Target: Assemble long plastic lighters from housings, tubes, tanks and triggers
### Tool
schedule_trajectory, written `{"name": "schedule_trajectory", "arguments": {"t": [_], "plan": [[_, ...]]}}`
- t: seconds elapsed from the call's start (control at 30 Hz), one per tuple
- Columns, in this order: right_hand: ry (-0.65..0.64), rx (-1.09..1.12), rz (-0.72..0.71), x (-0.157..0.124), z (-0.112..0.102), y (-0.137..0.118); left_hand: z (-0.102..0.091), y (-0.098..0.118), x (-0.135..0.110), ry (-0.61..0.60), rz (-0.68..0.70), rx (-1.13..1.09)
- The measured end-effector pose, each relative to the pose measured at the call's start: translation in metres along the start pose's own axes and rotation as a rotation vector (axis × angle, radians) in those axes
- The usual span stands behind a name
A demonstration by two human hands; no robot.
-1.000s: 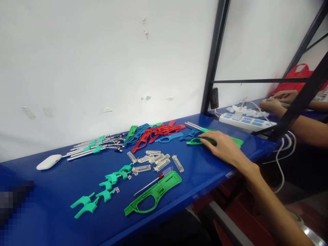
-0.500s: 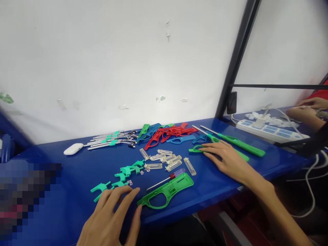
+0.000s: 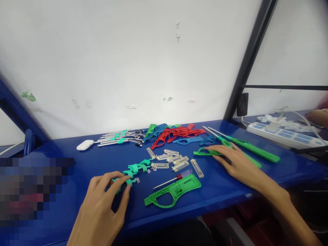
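Note:
My left hand (image 3: 101, 205) is at the near edge of the blue table (image 3: 64, 160), its fingers curled over the nearest of several teal trigger pieces (image 3: 135, 168). My right hand (image 3: 237, 164) lies flat, fingers spread, on a green plastic shell (image 3: 205, 152) beside a long green lighter (image 3: 253, 149). Between the hands lie a green handle shell (image 3: 174, 191), a small red-handled screwdriver (image 3: 174, 179) and several clear tubes (image 3: 171, 159).
Red, blue and green handle shells (image 3: 176, 133) are piled near the white wall. Metal rods with teal collars (image 3: 120, 138) and a white oval case (image 3: 85, 145) lie at the back left. A white power strip (image 3: 282, 133) and another person's hand (image 3: 317, 117) are at the right.
My left hand came into view and moved forward onto the nearest teal pieces, its fingers curling. The camera turned left. My right hand stayed on the green shell.

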State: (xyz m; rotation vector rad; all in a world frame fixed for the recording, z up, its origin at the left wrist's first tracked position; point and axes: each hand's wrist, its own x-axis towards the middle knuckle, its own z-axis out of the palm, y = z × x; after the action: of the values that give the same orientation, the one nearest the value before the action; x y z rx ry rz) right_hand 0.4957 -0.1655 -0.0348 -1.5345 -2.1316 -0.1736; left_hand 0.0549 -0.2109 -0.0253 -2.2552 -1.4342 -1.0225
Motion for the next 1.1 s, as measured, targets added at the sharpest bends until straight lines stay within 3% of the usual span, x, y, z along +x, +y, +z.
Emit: {"name": "schedule_trajectory", "arguments": {"t": [0.33, 0.73, 0.97, 1.1], "plan": [[0.037, 0.034, -0.019, 0.001, 0.0, -0.003, 0.007, -0.018, 0.003, -0.029, -0.046, 0.216], [0.109, 0.052, -0.068, 0.0, -0.006, -0.013, 0.007, -0.016, 0.002, 0.004, -0.005, 0.135], [0.117, 0.079, -0.207, 0.01, -0.007, -0.047, 0.007, -0.014, 0.004, 0.021, -0.005, 0.095], [0.065, 0.081, -0.348, 0.044, -0.013, -0.085, 0.001, -0.013, 0.005, 0.127, -0.023, 0.044]]}}
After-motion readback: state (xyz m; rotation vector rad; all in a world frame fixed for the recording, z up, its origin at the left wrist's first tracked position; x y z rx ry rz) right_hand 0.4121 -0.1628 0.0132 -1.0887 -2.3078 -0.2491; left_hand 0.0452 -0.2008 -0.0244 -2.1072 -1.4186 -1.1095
